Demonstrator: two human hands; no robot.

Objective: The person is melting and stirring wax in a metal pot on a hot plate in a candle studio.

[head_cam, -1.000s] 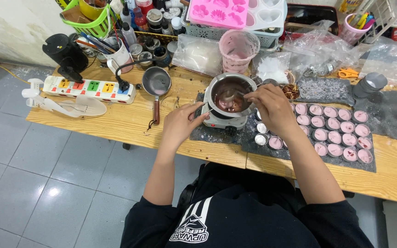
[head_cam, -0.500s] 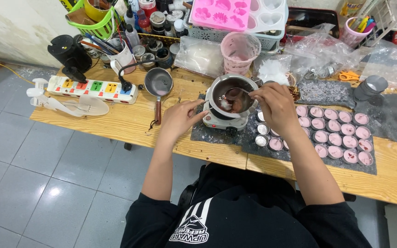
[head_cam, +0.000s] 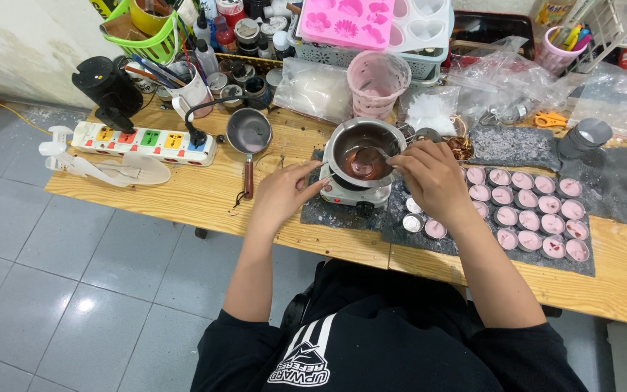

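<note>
Both forearms reach up from the bottom of the frame toward the middle; the left hand (head_cam: 283,194) lies palm down with fingers loosely bent, its fingertips touching the side of the small white electric hotplate (head_cam: 348,190), gripping nothing that can be seen; the right hand (head_cam: 429,178) is curled shut, pinching the handle of a spoon (head_cam: 369,154) whose bowl sits inside the metal melting pot (head_cam: 363,149); that pot stands on the hotplate at the centre of the frame and holds glossy reddish-brown liquid.

The work surface is a pale wooden table (head_cam: 183,196) running from left to right; below it, at lower left, lies a floor of grey square tiles (head_cam: 59,290); a rough whitish wall (head_cam: 23,43) fills the upper left.

Right of the pot, rows of small round tins (head_cam: 527,218) filled with matte pink wax rest on a dark speckled mat (head_cam: 473,243); left of the pot lies a small steel saucepan (head_cam: 249,134) with a wooden handle; further left a white power strip (head_cam: 146,141) with coloured sockets; above centre stands a ribbed pink plastic cup (head_cam: 377,81), and at the top a bright pink silicone mould (head_cam: 346,20) with shaped cavities; crinkled clear plastic bags (head_cam: 502,83) crowd the upper right.
</note>
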